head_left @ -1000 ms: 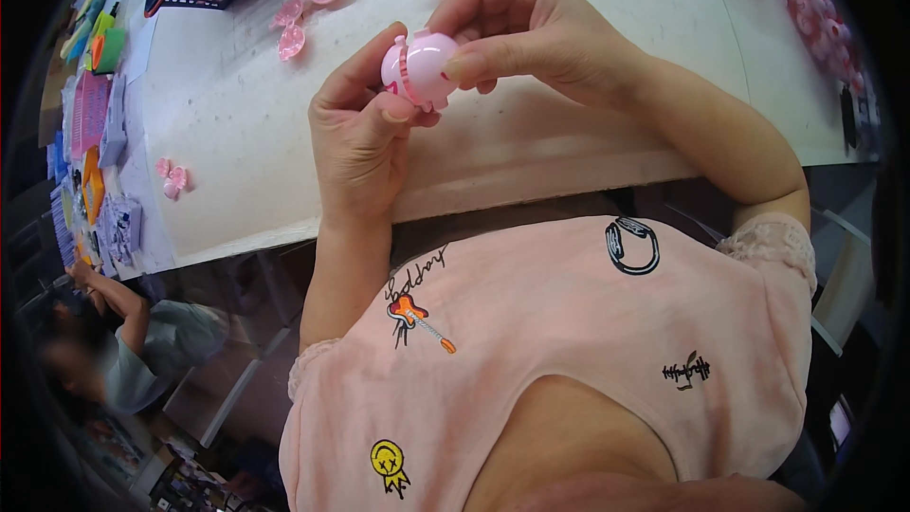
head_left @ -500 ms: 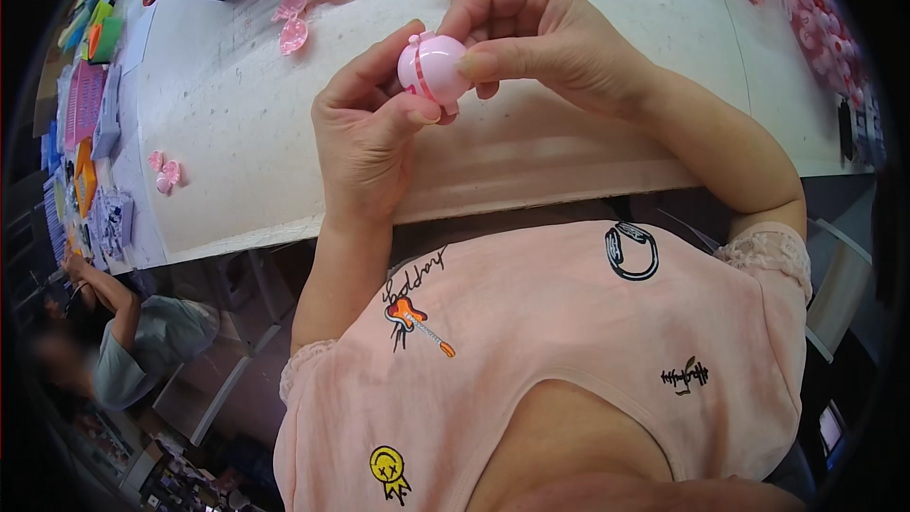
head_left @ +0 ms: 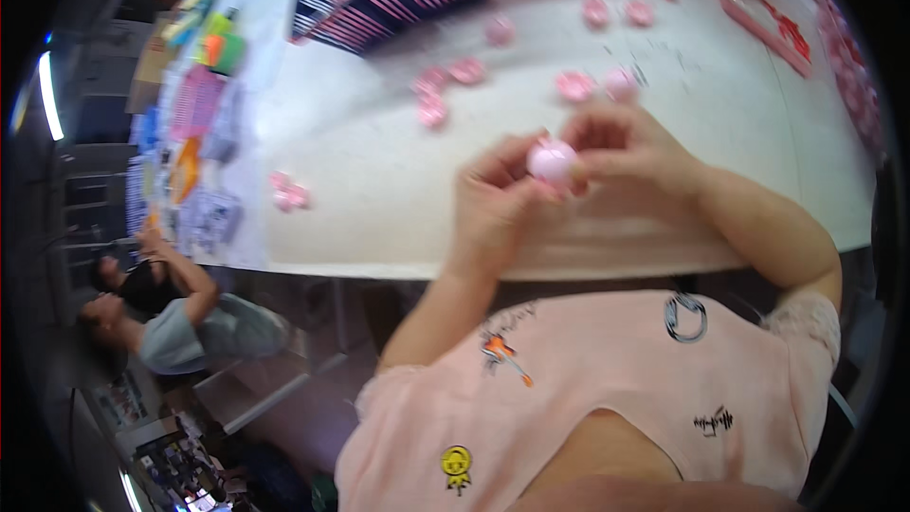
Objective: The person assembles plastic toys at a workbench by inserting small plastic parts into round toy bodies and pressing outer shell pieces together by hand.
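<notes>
Just right of and above the frame's center, over the near part of the white table (head_left: 370, 204), holds a glossy pink ball (head_left: 553, 161) between both hands: left hand (head_left: 495, 194) curled, pinching the ball's left and lower side between thumb and fingers; right hand (head_left: 643, 154) with fingers bent, thumb and fingertips pinched against its right side, exact contact blurred. Looks like hollow plastic, so probably light, stiff in the shell and hard to squash. Shines, so might slip under damp fingertips and roll freely if set down loose. Could crack or come apart under a hard squeeze or a drop. Best taken across its widest part, thumb opposite fingers, with gentle, even pressure. Cannot make out any seam through the blur.
</notes>
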Available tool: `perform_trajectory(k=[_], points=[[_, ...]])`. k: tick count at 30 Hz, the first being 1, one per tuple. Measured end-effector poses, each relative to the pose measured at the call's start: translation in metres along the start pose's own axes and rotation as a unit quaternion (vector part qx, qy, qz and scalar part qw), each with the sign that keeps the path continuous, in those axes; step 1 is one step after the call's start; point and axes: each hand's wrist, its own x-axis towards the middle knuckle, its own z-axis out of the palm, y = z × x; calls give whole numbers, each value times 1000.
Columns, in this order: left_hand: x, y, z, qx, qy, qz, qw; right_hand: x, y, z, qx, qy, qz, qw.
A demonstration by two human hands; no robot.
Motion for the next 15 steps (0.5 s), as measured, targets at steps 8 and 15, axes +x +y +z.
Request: perform_trajectory(k=[8, 15], points=[[-8, -10, 11, 150, 60, 60, 985, -10, 5, 3, -17, 61, -18, 998], [2, -1, 16, 279, 58, 170, 943, 0, 5, 4, -110, 106, -71, 986]])
